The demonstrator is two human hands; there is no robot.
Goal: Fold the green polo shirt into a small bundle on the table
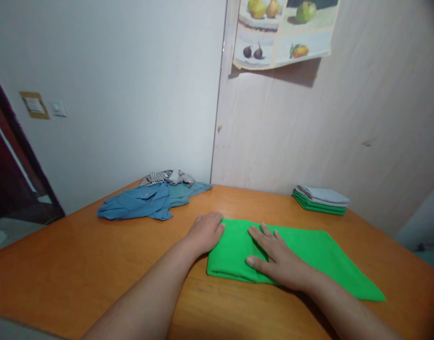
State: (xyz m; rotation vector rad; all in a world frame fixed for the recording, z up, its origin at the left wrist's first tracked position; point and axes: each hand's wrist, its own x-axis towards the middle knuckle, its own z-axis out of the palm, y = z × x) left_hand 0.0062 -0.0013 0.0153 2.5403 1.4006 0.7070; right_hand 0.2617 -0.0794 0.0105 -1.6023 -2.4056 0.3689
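Observation:
A bright green cloth (316,250) lies on the wooden table in front of me, folded into a long shape. Its left end is thicker, with layers showing along the near edge, while the right end tapers to a pointed corner. My left hand (207,232) rests at the far left edge of the cloth, fingers close together and thumb touching the fabric. My right hand (275,257) lies flat on top of the folded part, with fingers and thumb spread. Neither hand lifts the cloth.
Crumpled blue garments (135,203) and a striped cloth (167,177) lie at the back left of the table (96,264). At the back right sits a stack of folded green and grey cloths (323,200). Walls stand behind; a fruit poster (284,28) hangs there.

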